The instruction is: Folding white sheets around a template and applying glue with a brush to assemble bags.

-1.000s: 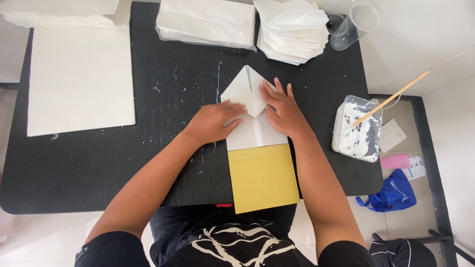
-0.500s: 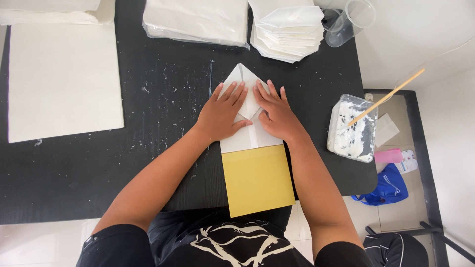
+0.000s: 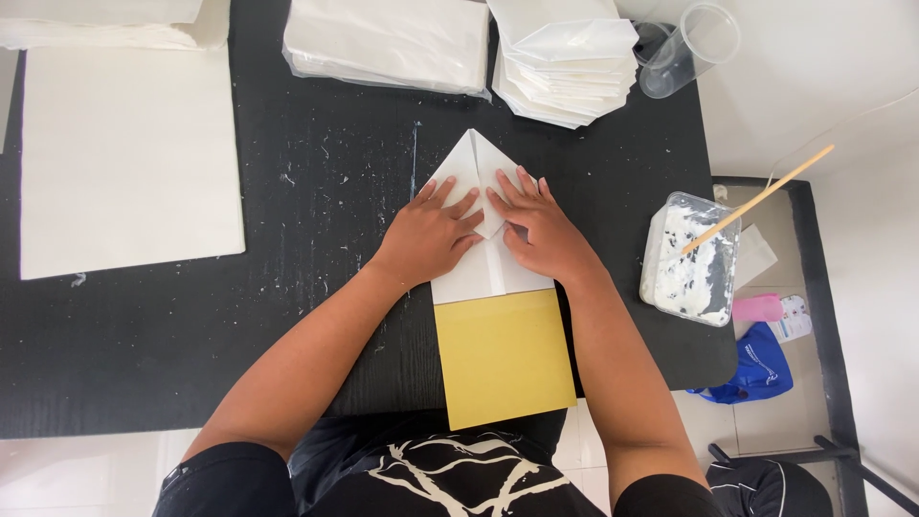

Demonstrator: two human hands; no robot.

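Pressing flat on a folded white paper (image 3: 483,230), both hands lie palm down with fingers spread and straight, gripping nothing. The left hand (image 3: 428,235) covers the paper's left flap; the right hand (image 3: 541,230) covers the right flap, and the fingertips of the two nearly meet over the centre crease. The paper's upper end is folded to a point aimed at the table's far edge, and it sits near the middle of the black table (image 3: 316,287). A yellow sheet (image 3: 503,356) lies under the paper's lower end and overhangs the near edge. At the right edge stands a clear plastic tub of white paste (image 3: 691,263) with a wooden stick (image 3: 761,198) resting in it. Along the far edge lie a stack of folded white papers (image 3: 565,57), a flat white pile (image 3: 388,43) and a tipped clear cup (image 3: 691,48). A large white sheet (image 3: 124,158) lies toward the left edge.
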